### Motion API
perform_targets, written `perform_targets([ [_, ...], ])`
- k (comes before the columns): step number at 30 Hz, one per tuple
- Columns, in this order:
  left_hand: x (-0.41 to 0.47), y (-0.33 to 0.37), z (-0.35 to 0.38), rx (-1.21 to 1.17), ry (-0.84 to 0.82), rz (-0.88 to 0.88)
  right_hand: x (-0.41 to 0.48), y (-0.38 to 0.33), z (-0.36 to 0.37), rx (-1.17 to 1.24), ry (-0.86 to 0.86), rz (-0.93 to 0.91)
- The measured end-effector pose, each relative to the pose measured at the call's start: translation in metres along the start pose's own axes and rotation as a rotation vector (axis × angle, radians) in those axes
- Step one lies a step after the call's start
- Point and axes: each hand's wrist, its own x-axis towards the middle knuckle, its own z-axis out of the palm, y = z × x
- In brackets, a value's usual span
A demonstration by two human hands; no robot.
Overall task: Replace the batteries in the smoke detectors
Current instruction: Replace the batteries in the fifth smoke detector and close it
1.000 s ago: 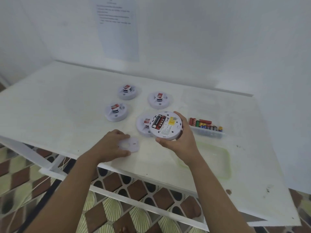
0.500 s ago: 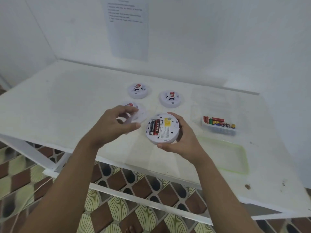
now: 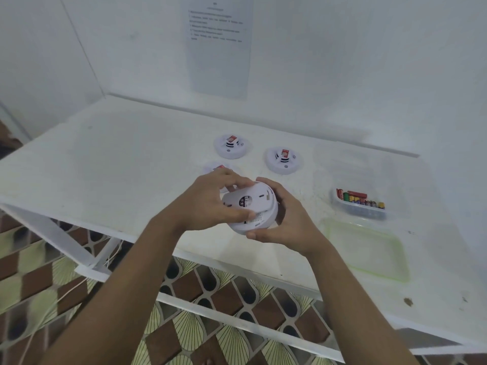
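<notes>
Cover (image 3: 250, 198) has left the desk (image 3: 118, 159), where it lay a second ago. The left hand (image 3: 205, 204) now presses it onto the back of the detector (image 3: 261, 223), hiding most of the batteries, so this unit is probably nearly closed. Left fingers curl round the cover's rim. The right hand (image 3: 284, 222) cups the detector from 4 o'clock, above the desk's near edge.
</notes>
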Motion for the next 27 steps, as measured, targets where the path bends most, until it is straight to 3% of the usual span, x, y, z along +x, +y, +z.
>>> perform_targets([
  [15, 0.005, -0.004, 0.002, -0.011, -0.028, -0.034, 0.009, 0.003, -0.004, 0.0, -0.009, -0.028],
  [27, 0.004, 0.004, 0.016, -0.039, 0.013, 0.021, 0.01, 0.002, -0.022, 0.169, -0.056, -0.015],
])
